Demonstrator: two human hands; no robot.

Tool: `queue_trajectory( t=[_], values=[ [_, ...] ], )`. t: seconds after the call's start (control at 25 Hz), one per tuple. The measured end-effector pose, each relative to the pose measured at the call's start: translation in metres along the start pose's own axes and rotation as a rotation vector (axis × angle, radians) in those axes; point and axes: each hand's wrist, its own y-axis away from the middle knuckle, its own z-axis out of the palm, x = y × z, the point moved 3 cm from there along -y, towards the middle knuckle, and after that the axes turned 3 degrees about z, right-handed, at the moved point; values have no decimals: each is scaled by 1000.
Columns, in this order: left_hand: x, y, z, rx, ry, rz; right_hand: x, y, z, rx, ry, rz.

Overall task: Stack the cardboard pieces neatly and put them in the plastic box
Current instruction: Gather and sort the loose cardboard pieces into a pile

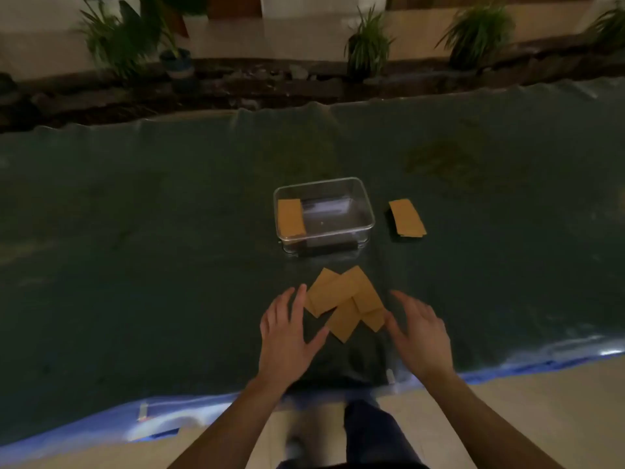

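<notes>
Hands over the table (135, 231), both empty with fingers spread, palms down. Left hand (287, 330) sits just left of a loose pile (345, 301) of cardboard pieces, its fingertips at or almost at the pile's left edge; can't tell if they touch. Right hand (417, 336) is just right of the pile, thumb near its lower right corner. Pile lies between the two hands, pieces fanned and overlapping at odd angles, not squared up. Beyond the hands, past the pile, stands the clear box (355, 228), open on top. One flat piece (291, 216) lies inside it against the left wall. Beyond the right hand, right of the box and apart from it, another small stack (407, 218) lies on the table. Table is covered with a dark sheet. Potted plants (367, 45) line the far side.
</notes>
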Motion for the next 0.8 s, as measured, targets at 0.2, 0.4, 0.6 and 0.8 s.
queue_trajectory(
  t=[0.2, 0.4, 0.6, 0.8],
  values=[
    [14, -46, 25, -86, -51, -113, 22, -53, 6, -133, -55, -22],
    [31, -68, 50, -155, -105, -199, 29, -102, 19, -273, -100, -51],
    [31, -90, 71, -222, -166, -226, 24, -131, 40, -372, -135, 33],
    [24, -112, 90, -321, -185, -187, 17, -138, 69, -491, -23, 141]
  ],
)
